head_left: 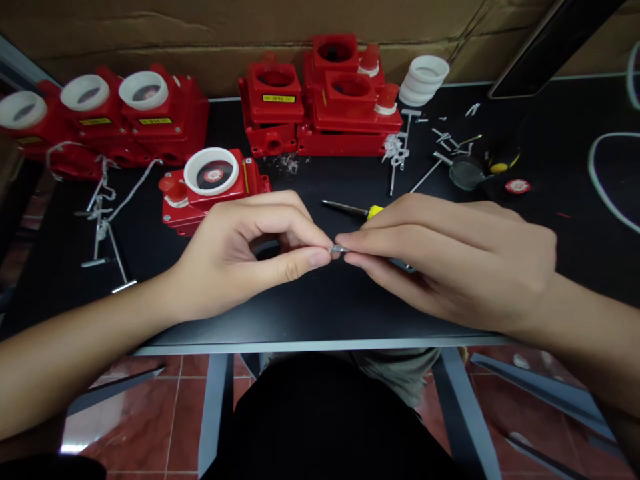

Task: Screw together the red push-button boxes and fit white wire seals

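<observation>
Thumb and forefinger of my left hand (245,257) pinch one end of a small silvery metal piece (339,249). My right hand (465,257) pinches the other end, so the fingertips nearly meet above the black table. The piece is too small and covered to name. Beneath my right fingers lies a screwdriver (345,208); its shaft and a bit of yellow handle show. Just beyond my left hand stands a red housing (180,215) with a white ring (193,170) around a dark round window.
Red housings with white rings (95,133) stand at left; open red housings (345,143) are at the back. White rings (424,80) are stacked behind several metal T-shaped rods (406,133). Corded T-shaped rods (117,257) lie left. The black table (300,313) ends at a grey front edge.
</observation>
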`<control>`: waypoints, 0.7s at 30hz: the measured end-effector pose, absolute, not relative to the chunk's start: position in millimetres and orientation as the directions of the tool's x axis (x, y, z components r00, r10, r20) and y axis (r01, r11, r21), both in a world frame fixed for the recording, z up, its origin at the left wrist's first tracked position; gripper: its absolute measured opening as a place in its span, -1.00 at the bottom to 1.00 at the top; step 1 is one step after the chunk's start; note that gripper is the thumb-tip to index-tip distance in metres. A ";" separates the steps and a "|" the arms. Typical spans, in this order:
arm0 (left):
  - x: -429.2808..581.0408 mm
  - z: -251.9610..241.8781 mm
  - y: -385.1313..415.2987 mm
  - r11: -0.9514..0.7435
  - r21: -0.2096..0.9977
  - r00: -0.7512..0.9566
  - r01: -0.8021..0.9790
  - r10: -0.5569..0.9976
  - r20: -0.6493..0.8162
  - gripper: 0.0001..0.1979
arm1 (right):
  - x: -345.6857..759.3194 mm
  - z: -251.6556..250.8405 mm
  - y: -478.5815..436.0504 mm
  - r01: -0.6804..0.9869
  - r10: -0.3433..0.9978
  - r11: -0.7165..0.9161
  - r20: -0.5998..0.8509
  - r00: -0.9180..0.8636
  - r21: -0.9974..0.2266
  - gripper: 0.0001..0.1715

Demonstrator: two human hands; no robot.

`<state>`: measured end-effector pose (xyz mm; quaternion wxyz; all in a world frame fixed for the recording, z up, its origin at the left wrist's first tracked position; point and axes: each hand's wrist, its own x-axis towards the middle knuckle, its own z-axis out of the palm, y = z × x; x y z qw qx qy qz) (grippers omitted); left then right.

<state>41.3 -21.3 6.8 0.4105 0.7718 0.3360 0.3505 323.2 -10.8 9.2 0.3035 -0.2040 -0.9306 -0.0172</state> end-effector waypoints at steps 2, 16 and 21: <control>41.6 6.3 -21.6 -0.456 0.852 0.522 0.256 0.807 0.276 -0.92 | 323.9 7.2 -9.8 0.386 0.361 0.919 0.563 -0.743 -0.080 -0.90; 41.3 3.6 -31.1 -0.606 0.700 0.518 0.377 0.765 0.383 -0.91 | 324.7 4.8 -9.6 0.377 0.352 0.924 0.522 -0.777 -0.061 -0.79; 43.2 -0.5 -31.3 -0.602 0.688 0.526 0.405 0.769 0.364 -0.83 | 323.2 -1.2 -11.3 0.365 0.337 0.930 0.497 -0.799 -0.044 -0.81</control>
